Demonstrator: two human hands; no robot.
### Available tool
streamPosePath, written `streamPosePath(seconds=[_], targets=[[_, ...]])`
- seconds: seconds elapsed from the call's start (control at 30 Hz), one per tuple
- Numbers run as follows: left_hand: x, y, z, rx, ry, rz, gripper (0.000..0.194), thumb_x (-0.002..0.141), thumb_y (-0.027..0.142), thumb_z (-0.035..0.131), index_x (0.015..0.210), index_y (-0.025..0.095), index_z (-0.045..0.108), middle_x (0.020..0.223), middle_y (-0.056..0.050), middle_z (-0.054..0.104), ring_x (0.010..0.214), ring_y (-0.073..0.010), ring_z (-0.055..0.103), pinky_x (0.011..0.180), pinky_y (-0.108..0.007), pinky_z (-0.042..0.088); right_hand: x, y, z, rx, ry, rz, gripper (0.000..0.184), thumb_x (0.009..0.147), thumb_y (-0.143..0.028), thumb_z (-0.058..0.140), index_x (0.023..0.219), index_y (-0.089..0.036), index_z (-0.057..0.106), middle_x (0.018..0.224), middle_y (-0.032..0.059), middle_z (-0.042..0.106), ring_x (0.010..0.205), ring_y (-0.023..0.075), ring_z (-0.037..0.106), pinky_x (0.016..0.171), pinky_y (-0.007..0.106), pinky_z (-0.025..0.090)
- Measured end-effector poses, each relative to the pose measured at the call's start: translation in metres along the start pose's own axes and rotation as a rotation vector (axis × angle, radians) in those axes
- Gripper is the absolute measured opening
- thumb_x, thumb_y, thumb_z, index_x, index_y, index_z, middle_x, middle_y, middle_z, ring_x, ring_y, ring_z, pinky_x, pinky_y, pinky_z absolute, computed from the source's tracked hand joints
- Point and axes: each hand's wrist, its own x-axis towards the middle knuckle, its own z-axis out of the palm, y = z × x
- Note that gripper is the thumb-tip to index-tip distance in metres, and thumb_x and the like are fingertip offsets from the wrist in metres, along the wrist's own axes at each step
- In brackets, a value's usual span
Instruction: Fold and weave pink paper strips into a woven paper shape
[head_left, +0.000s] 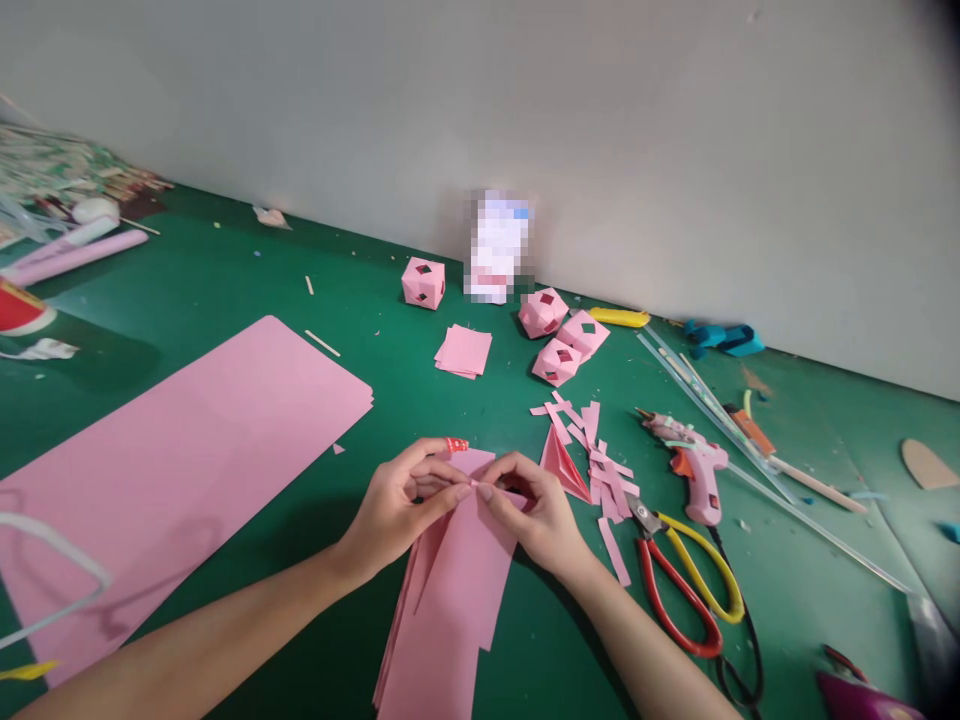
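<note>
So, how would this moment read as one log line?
left hand + right hand: pinching pink paper | beneath: pink sheets | rightward: scissors, glue gun | beyond: folded pink shapes

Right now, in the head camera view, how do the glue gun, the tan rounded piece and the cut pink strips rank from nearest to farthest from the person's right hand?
1. Cut pink strips: just right of the right hand.
2. Glue gun: farther right, past the strips.
3. Tan rounded piece: near the picture's right edge.
</note>
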Motion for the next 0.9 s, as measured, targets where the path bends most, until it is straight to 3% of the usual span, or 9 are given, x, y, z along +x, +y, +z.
streamPosePath(seconds=[0.5, 0.63, 0.8, 0.9], targets=[[0.0005, 0.0003, 0.0017, 0.019, -0.051, 0.035, 0.032, 0.086, 0.032, 0.067, 0.112, 0.018, 0.055, 0.086, -0.003, 0.072, 0.081, -0.0158, 0.069, 0.069, -0.023, 0.056, 0.0002, -0.0019, -0.0003, -0.049, 0.012, -0.008, 0.01, 0.088, -0.028, 0.062, 0.083, -0.019, 0.062, 0.08, 0.0035, 0.066, 0.074, 0.0161, 0.061, 0.071, 0.029, 0.048], [0.0004, 0.0006, 0.0017, -0.001, -0.087, 0.04, 0.03, 0.09, 0.034, 0.061, 0.114, 0.018, 0.054, 0.084, -0.003, 0.072, 0.078, -0.0161, 0.07, 0.067, -0.024, 0.057, 0.0012, -0.0007, -0.0029, 0.022, 0.083, 0.039, 0.013, 0.087, -0.03, 0.063, 0.081, -0.019, 0.061, 0.076, 0.0014, 0.063, 0.069, 0.0139, 0.058, 0.065, 0.026, 0.047], [-0.0003, 0.0034, 0.002, -0.078, -0.144, 0.01, 0.027, 0.096, 0.037, 0.048, 0.115, 0.018, 0.053, 0.098, -0.008, 0.073, 0.088, -0.0206, 0.072, 0.071, -0.029, 0.06, 0.0036, 0.0008, -0.0054, 0.049, 0.175, 0.091, 0.018, 0.086, -0.036, 0.064, 0.08, -0.019, 0.06, 0.073, 0.0005, 0.059, 0.063, 0.0118, 0.052, 0.057, 0.023, 0.042], [0.0, 0.0047, 0.0016, -0.058, -0.134, 0.0, 0.029, 0.094, 0.038, 0.052, 0.115, 0.018, 0.055, 0.096, -0.008, 0.074, 0.086, -0.0206, 0.072, 0.072, -0.029, 0.059, 0.0045, 0.0006, -0.0055, 0.04, 0.209, 0.109, 0.022, 0.086, -0.039, 0.064, 0.081, -0.019, 0.059, 0.072, 0.0003, 0.058, 0.062, 0.0118, 0.05, 0.056, 0.023, 0.041]])
